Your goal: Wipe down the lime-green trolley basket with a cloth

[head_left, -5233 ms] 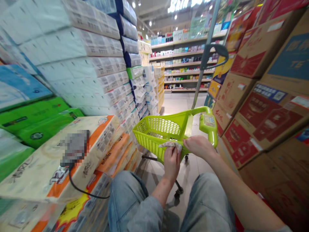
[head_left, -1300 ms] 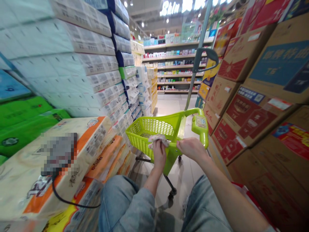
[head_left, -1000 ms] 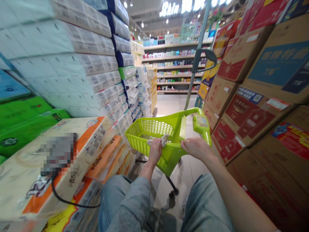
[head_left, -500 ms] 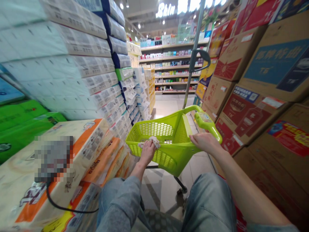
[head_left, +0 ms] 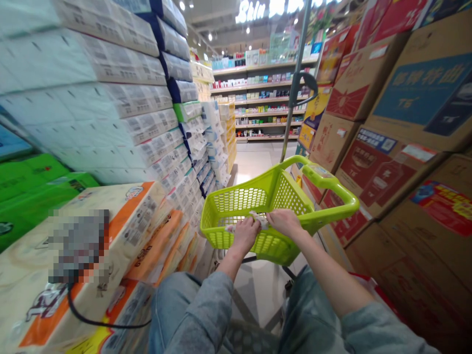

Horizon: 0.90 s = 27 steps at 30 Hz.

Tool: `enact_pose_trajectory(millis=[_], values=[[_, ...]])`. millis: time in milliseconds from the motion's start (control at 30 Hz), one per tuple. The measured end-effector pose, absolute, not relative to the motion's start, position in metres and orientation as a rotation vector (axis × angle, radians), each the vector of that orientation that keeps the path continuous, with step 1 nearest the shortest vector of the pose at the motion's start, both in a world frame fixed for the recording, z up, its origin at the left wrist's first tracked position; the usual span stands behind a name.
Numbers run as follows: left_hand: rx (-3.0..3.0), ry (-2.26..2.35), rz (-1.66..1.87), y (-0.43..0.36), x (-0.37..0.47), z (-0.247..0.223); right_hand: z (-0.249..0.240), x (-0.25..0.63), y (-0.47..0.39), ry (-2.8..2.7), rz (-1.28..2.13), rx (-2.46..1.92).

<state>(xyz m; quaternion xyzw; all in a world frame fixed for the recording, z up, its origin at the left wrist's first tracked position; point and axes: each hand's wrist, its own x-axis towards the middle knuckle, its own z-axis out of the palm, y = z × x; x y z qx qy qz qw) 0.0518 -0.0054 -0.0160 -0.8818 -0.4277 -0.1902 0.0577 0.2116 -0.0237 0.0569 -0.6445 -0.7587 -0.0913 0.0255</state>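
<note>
A lime-green shopping cart basket [head_left: 280, 248] with perforated walls stands in front of my knees. On its near rim, my left hand [head_left: 246, 234] is closed on a crumpled whitish cloth [head_left: 261, 219], part of which shows on either side of the fingers. Right beside it, my right hand [head_left: 283, 222] curls its fingers at the cloth's right end, over the same rim. Its fingertips are partly hidden. The cart's green handle [head_left: 348, 201] extends to the right with no hand on it.
Stacked tissue packs [head_left: 147, 118] rise on the left. A pixelated dark object [head_left: 79, 246] with a black cable lies on a cream-and-orange pack [head_left: 125, 216]. Cardboard cartons [head_left: 413, 108] line the right side. A grey pole [head_left: 295, 93] stands behind the cart, with shelves [head_left: 258, 91] farther back.
My right hand has left the rim near the handle and come left to the cloth. The cart has turned and shifted right. My left hand has moved right with the cloth.
</note>
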Motion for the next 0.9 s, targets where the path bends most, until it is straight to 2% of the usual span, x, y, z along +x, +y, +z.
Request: enact_pose_trajectory(millis=[167,567,733,900], values=[[-2.633,-1.326,-0.577,-0.01,0.033,-0.023,0.054,0.23,-0.026,-2.324,-0.308,-1.963],[-2.459,-1.581,-0.474,-0.012,-0.089,-0.039,0.055,0.238,-0.028,-2.31,-0.337,-2.02],[-2.442,-1.591,-0.513,-0.014,-0.083,-0.039,0.053,0.229,-0.027,-2.311,-0.319,-2.054],[-2.529,-1.494,-0.539,-0.012,-0.036,-0.034,0.053,0.222,-0.028,-2.338,-0.327,-2.044]])
